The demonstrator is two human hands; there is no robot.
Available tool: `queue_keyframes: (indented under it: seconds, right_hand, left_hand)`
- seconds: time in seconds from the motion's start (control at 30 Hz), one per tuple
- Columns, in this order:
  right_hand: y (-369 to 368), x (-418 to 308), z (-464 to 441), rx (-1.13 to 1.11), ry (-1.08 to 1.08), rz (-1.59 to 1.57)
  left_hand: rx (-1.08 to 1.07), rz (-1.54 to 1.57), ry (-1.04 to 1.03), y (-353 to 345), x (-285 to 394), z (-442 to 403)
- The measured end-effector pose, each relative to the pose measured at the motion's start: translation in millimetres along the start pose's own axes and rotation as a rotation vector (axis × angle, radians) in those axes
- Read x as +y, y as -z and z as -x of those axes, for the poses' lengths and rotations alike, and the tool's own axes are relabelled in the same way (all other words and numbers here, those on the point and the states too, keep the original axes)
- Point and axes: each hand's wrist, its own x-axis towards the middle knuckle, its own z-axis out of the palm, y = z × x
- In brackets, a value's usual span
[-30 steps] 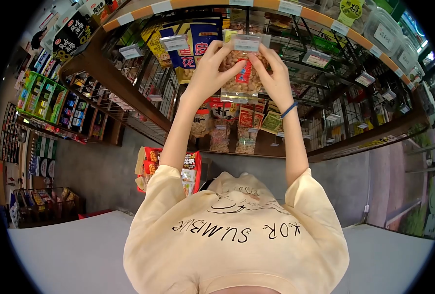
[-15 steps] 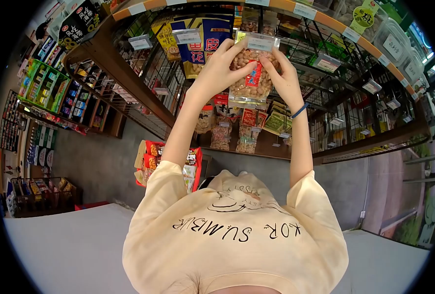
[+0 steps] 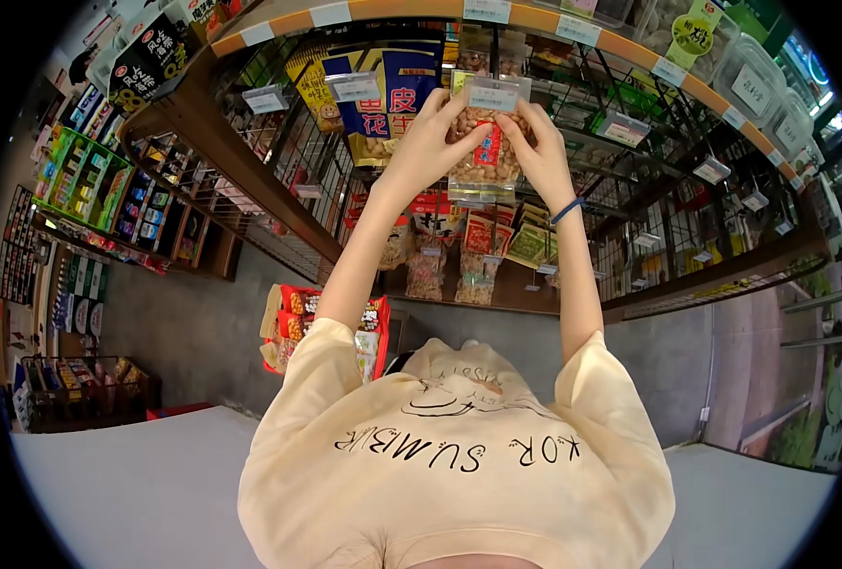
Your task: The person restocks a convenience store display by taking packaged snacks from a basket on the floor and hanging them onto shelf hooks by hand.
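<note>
A clear plastic bag of nuts (image 3: 483,173) with a red label hangs upright at the front of a wire rack, held between both hands. My left hand (image 3: 427,142) grips its left side, thumb lying across the front by the label. On the other side my right hand (image 3: 538,144) closes round the edge, its thumb on the front near the top. A price tag (image 3: 493,96) overlaps the bag's top, and the fingers behind the bag are hidden. Just left of my left hand hangs a blue and yellow snack bag (image 3: 383,114).
An orange-edged shelf (image 3: 535,25) with price tags runs above the rack. Several smaller snack bags (image 3: 485,232) hang or stand lower down. A red-edged box of snack packs (image 3: 371,332) is below my left arm. Plastic tubs (image 3: 751,85) stand at upper right.
Both hands and the bag have moved slightly deeper into the rack, and the bag's top now sits behind the price tag. The view has shifted a little. Both hands keep their grip.
</note>
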Motion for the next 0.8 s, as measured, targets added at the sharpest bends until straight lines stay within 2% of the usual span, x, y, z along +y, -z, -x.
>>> queue_keyframes:
  seconds: [0.2,0.37,0.43,0.47,0.53,0.57,0.63,0.8]
  right_hand:
    - [-6.1,5.9,-7.8,0.082,0.082,0.045]
    - [-12.7,15.2,-15.6,0.108,0.046,0.121]
    - [-13.1,16.5,-19.3,0.105,0.032,0.145]
    - [-13.6,17.0,-21.5,0.101,0.018,0.167]
    - [-15.3,18.8,-23.8,0.112,0.037,0.191]
    - [-15.7,20.0,-25.2,0.124,0.053,0.216]
    - [-15.9,23.4,-29.3,0.131,0.073,0.247]
    - [-22.7,39.4,-37.5,0.171,0.141,0.319]
  left_hand:
    - [0.170,0.046,-0.082,-37.2,-15.0,0.4]
    - [0.119,0.055,0.004,-45.5,-27.8,-11.4]
    - [0.139,-0.137,-0.089,-48.5,-32.8,-17.9]
    - [0.142,-0.138,-0.090,-51.4,-36.0,-22.3]
    - [0.263,-0.331,-0.213,-60.7,-41.6,-29.1]
    - [0.266,-0.331,-0.214,-65.6,-44.0,-30.4]
    - [0.327,-0.117,-0.130,-73.6,-47.1,-33.6]
    - [0.262,-0.154,-0.030,-78.9,-59.2,-42.9]
